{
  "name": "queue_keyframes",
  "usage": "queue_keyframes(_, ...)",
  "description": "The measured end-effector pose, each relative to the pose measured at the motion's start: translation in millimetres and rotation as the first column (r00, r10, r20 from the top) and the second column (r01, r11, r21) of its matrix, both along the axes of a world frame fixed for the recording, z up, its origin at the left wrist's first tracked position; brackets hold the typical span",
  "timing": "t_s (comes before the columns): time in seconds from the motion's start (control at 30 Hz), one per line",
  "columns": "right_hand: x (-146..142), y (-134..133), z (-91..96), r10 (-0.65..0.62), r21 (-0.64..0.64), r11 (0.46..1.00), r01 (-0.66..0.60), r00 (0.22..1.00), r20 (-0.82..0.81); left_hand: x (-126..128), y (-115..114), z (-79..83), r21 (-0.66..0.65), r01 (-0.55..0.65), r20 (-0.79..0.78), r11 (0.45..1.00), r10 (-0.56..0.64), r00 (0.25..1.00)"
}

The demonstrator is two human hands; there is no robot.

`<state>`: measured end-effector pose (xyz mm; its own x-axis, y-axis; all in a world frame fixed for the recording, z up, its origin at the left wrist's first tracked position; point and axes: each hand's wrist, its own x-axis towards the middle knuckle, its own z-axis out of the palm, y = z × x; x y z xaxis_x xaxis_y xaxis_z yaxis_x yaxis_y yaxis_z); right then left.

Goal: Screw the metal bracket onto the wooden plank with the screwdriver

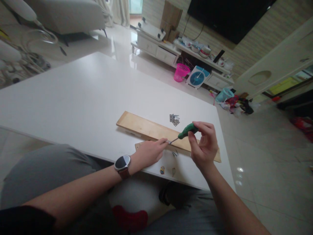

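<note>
My right hand (pixel 204 143) is closed round the green handle of a screwdriver (pixel 186 131), whose metal tip points down-left onto a light wooden board (pixel 144 126) lying on the white table (pixel 85 98). My left hand (pixel 149 152), with a watch on its wrist, pinches something small right at the tip of the screwdriver; I cannot make out what it is. A second, smaller piece of wood (pixel 137 145) shows just beside the left hand. A few loose screws (pixel 175 153) lie between my hands.
A small pile of metal hinges and screws (pixel 174 119) lies on the table just beyond the board. Two tiny objects (pixel 162 170) sit by the near edge. On the floor beyond stand a pink basket (pixel 181 72), a blue fan (pixel 197 77) and a low TV cabinet.
</note>
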<state>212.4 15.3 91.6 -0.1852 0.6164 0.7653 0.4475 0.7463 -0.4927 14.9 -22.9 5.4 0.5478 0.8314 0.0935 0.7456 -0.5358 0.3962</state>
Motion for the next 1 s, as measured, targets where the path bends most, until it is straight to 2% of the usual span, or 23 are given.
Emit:
queue_keyframes(0.17, 2, 0, -1.6, -0.023, -0.004, 1.0, 0.023, 1.0, 0.02, 1, 0, 0.7, -0.01, 0.004, -0.004, 1.0, -0.004, 1.0)
queue_keyframes(0.37, 6, -1, -7.0, 0.072, -0.153, 0.986, -0.069, 0.997, 0.017, 0, 0, 3.5, -0.008, 0.001, -0.009, 1.0, -0.001, 1.0)
queue_keyframes(0.57, 5, 1, -7.1, 0.057, -0.089, 0.994, -0.057, 0.998, -0.003, 1, -1, 3.8, 0.003, -0.01, -0.02, 1.0, 0.01, 1.0)
queue_keyframes(0.73, 3, 0, -4.6, 0.049, -0.087, 0.995, -0.048, 0.999, 0.009, -3, 4, 1.3, 0.0, -0.013, 0.029, 1.0, 0.013, 1.0)
queue_keyframes(1.0, 7, -2, -6.8, 0.079, -0.172, 0.981, -0.086, 0.996, -0.05, -19, 22, 2.7, -0.018, -0.125, 0.099, 0.992, 0.126, 0.987)
